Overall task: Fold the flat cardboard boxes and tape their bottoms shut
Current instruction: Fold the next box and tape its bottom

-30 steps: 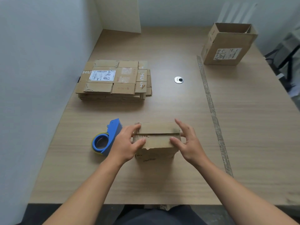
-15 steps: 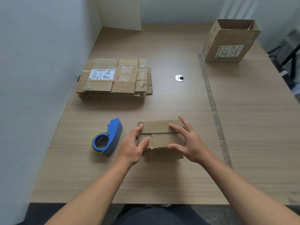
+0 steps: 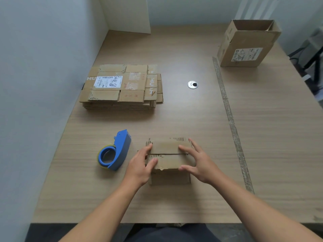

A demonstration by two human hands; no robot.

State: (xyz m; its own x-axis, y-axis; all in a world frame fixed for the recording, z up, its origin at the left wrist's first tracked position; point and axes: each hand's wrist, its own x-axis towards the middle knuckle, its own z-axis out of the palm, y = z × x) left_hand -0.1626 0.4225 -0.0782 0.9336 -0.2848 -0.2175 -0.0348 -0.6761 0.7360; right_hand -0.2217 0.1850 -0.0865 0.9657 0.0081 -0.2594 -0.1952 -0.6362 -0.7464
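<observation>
Your right hand (image 3: 201,165) has slid further inward over the top of the small brown cardboard box (image 3: 168,177) since the earlier frame; before, it sat at the box's right edge. Its fingers now lie spread and fairly straight, the index on the far flap and the thumb at the near flap, pressing both down. Your left hand (image 3: 139,168) grips the box's left end, thumb on the near flap and index finger on the far flap; its other fingers are hidden behind the end. The two flaps meet along a dark seam between your hands.

The box stands on the light wooden table (image 3: 174,203), near its front edge. The blue plastic tape dispenser (image 3: 120,151) lies just beside your left hand, not touched. The stack of flat brown cardboard boxes (image 3: 122,84) sits further back on the left, against the wall. An open upright cardboard box (image 3: 248,48) with a white label stands at the far right corner. A round metal cable grommet (image 3: 192,84) sits between stack and upright box.
</observation>
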